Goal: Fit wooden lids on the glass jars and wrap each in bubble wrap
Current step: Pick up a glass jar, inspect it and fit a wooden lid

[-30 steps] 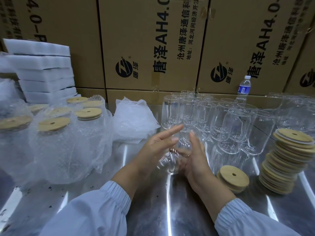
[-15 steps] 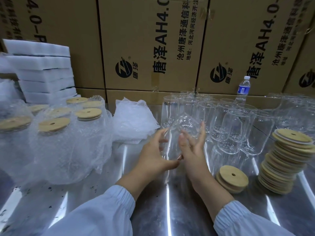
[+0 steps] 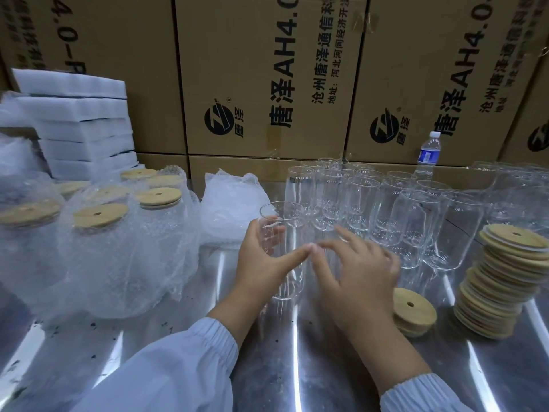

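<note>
- Head view: lidded, wrapped jars (image 3: 101, 248) stand well left of the lid stack (image 3: 502, 286). Many bare jars (image 3: 395, 215) just behind and left of it are still to be done.
- Left of the lid stack, the held jar (image 3: 289, 227) has no lid or wrap yet. It stands upright, mouth up, long axis vertical.
- The left hand (image 3: 261, 263) grips its side. The right hand (image 3: 356, 272) is spread and holds nothing, between jar and lid stack.

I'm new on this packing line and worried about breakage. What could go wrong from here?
The left hand alone grips the open glass jar on the shiny metal table; it might slip when a lid is pressed on. The right hand hovers close to the crowded bare jars; a careless sweep could knock them together. The tall lid stack leans and may topple if bumped.
</note>
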